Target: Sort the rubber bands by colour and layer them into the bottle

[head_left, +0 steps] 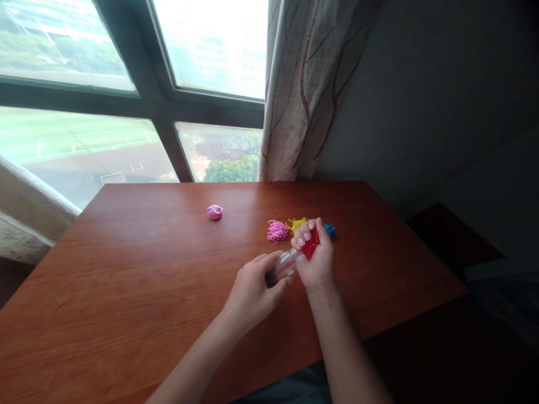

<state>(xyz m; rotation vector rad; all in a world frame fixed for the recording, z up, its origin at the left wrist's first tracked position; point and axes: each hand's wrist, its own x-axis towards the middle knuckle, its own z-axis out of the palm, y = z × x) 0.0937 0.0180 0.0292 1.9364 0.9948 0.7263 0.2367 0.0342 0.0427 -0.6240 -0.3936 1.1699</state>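
Note:
My left hand is closed round the lower end of a small clear plastic bottle that lies tilted above the wooden table. My right hand is curled at the bottle's mouth, gripping a clump of red rubber bands. Just behind my hands lie small heaps of pink bands, yellow bands and blue bands. A pink cap rests on the table farther back to the left.
A large window with a dark frame is behind the table, and a patterned curtain hangs at its right. A grey wall stands to the right. A dark low surface lies beyond the table's right edge.

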